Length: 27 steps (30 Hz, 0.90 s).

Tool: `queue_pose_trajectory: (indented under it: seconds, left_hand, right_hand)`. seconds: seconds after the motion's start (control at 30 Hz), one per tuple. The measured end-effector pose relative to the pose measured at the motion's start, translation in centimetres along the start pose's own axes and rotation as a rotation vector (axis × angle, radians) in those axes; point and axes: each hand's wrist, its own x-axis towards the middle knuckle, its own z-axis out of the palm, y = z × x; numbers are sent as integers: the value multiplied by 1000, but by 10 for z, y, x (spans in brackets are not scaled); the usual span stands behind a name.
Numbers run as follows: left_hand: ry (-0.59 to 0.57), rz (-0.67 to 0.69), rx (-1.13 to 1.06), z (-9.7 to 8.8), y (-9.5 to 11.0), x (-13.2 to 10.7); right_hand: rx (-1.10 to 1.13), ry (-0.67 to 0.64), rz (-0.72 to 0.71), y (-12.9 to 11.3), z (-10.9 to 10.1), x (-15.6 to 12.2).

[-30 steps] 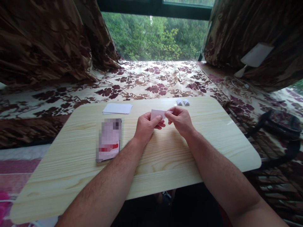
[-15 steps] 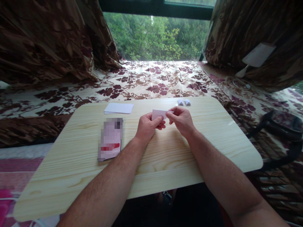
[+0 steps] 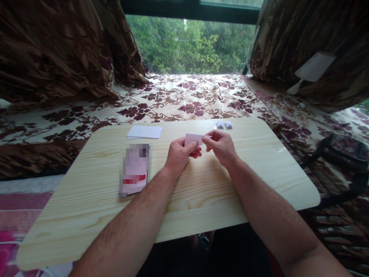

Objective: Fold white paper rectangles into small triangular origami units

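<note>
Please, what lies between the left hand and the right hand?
A small piece of white paper, pinched by both the left hand and the right hand, as the head view shows.

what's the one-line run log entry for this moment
left hand: holds paper; right hand: pinches paper's right end; paper stack: on table, far left; two folded pieces: on table, beyond right hand

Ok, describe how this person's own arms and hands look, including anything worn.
The ungloved left hand and ungloved right hand show no visible rings. The bare left forearm and bare right forearm have no sleeves within view, and no watch, bracelet or clear marking.
</note>
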Motion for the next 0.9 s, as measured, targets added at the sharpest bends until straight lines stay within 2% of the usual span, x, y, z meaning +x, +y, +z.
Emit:
queue_pose_trajectory:
  seconds: [0.27, 0.47, 0.9]
  left_hand:
    - [10, 18, 19, 0, 0, -1]
    - [-8, 33, 17, 0, 0, -1]
    - [-5, 48, 43, 0, 0, -1]
  right_hand:
    - [-12, 11, 5, 3, 0, 0]
    - [20, -45, 29, 2, 0, 0]
    - [10, -51, 32, 4, 0, -1]
